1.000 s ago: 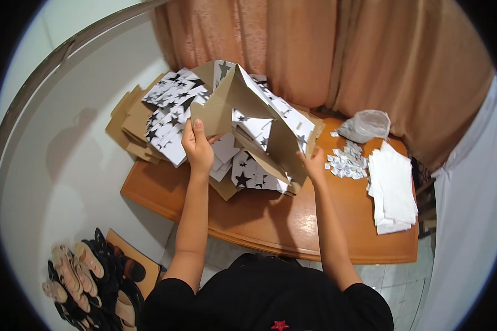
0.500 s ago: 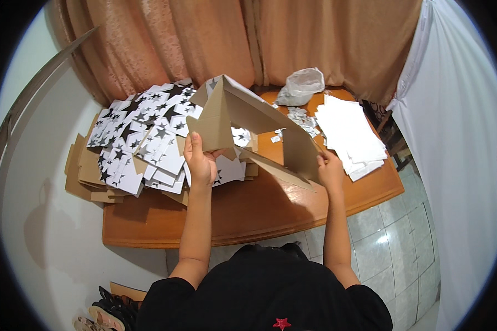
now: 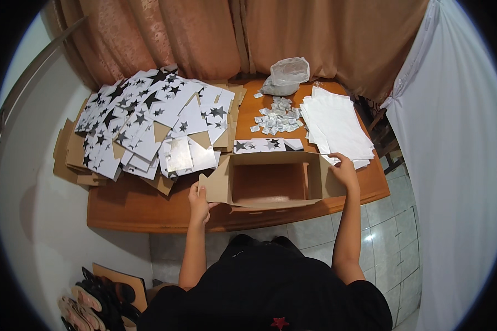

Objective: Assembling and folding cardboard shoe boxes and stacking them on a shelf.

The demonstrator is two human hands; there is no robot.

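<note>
A cardboard box (image 3: 268, 158), brown inside and white with stars outside, is held squared out at the table's near side. Its side flaps spread outward, and the tabletop shows through its middle. My left hand (image 3: 199, 204) is closed on the edge of the left flap, thumb on top. At the other end, my right hand (image 3: 343, 169) grips the right flap by its far corner, fingers partly hidden behind the cardboard. Left of the box lies a large heap of flat star-printed boxes (image 3: 141, 118), some showing brown flaps.
Small silvery packets (image 3: 279, 118) are scattered beyond the box, before a clear plastic bag (image 3: 286, 76). White sheets (image 3: 337, 121) are stacked on the wooden table's (image 3: 143, 207) right side. Shoes (image 3: 96, 300) sit on the floor at lower left. Brown curtains (image 3: 315, 38) hang behind.
The box has come down from a tilted, raised position to lie level near the table's front, and its opening is now squared. Both my hands have moved apart, the right one further right.
</note>
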